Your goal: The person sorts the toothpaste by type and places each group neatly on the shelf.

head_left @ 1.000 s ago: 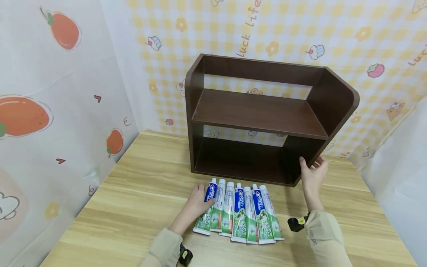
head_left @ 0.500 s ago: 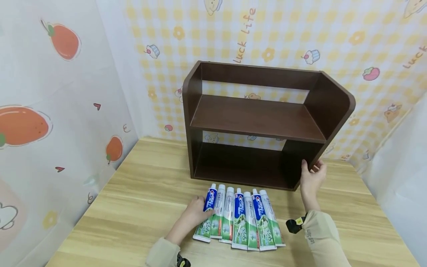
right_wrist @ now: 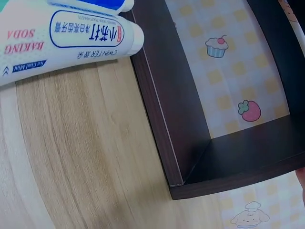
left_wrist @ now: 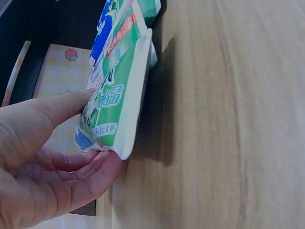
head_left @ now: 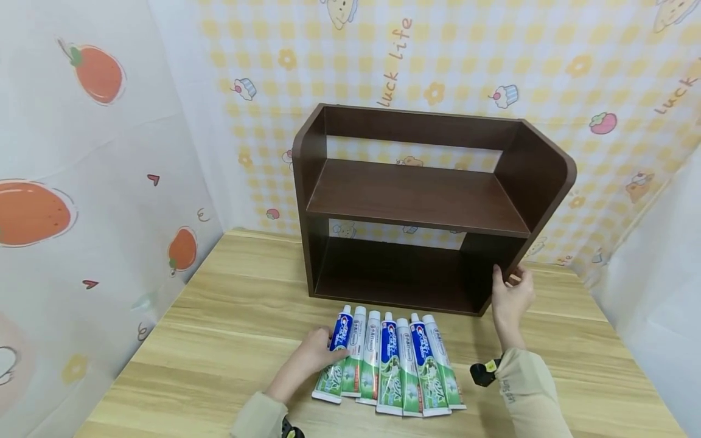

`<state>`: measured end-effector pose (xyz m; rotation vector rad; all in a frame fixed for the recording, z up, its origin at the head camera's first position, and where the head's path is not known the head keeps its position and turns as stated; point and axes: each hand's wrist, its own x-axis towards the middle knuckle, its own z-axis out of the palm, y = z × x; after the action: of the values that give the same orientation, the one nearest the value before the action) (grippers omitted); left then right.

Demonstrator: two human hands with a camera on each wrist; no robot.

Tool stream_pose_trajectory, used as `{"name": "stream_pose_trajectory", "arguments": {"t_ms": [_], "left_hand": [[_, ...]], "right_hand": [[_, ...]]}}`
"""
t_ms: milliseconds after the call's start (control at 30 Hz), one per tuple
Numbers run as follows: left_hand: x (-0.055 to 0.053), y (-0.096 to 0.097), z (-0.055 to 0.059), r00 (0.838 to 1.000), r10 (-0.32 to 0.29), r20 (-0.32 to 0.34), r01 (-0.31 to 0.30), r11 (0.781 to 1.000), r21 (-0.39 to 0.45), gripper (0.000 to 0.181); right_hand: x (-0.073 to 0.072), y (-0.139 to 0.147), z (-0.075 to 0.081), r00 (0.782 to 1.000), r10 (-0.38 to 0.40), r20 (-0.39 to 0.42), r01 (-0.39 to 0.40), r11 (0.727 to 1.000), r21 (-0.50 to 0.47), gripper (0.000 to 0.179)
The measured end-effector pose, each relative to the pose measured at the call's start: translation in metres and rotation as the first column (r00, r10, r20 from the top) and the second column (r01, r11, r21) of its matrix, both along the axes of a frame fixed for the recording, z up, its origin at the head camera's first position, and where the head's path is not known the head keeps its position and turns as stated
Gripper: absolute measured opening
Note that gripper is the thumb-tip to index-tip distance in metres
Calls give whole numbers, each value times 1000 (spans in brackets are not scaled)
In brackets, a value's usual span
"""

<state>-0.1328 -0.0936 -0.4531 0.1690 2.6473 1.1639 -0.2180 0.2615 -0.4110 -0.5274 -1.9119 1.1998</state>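
Note:
Several toothpaste tubes lie side by side in a row, caps away from me. My left hand (head_left: 311,354) pinches the leftmost toothpaste tube (head_left: 330,380), blue, white and green. In the left wrist view the thumb lies on its face, with the fingers curled at its edge and its flat end (left_wrist: 136,100) toward the camera. A dark brown two-tier shelf (head_left: 421,198) stands just behind the row. My right hand (head_left: 512,301) grips its right side panel low down, thumb inside and fingers outside. In the right wrist view only a bit of a finger (right_wrist: 301,177) shows.
Both shelf tiers are bare. The rightmost tube (head_left: 445,368) lies close to the shelf's front edge. All of this stands on a wood-grain table (head_left: 230,340). A patterned wall (head_left: 263,134) rises behind the shelf, with white walls at both sides.
My left hand has slid slightly toward me along the leftmost tube. The right hand keeps its grip on the shelf panel. The head view has shifted a little; tubes and shelf stay in place.

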Motion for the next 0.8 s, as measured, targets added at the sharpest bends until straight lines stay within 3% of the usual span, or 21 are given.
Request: {"name": "stream_pose_trajectory", "arguments": {"t_ms": [333,400,500,567,667,733,800], "left_hand": [[0,-3,-4,999,-3,53,3,1000,-2,50],[1,-3,-4,998,-12,58,12,1000,7,48],[0,-4,-3,997,-22,68,20,999,25,46],[-1,-4,0,997,-23,76,20,999,40,44],[-3,-4,3,996,-23,91,20,999,33,39],[-4,-3,5,994,-26,104,24,1000,15,36],[-4,-1,5,993,-31,117,32,999,-5,33]], "right_hand": [[3,3,-9,998,-14,-67,21,995,94,29],[4,6,-5,1000,7,-28,-3,989,151,27],[5,14,12,987,68,143,-105,955,277,23],[5,20,27,944,119,309,-223,918,327,22],[3,28,47,846,196,496,-385,868,314,26],[2,32,53,791,227,568,-444,852,278,28],[1,34,54,767,253,590,-469,848,245,28]]}}
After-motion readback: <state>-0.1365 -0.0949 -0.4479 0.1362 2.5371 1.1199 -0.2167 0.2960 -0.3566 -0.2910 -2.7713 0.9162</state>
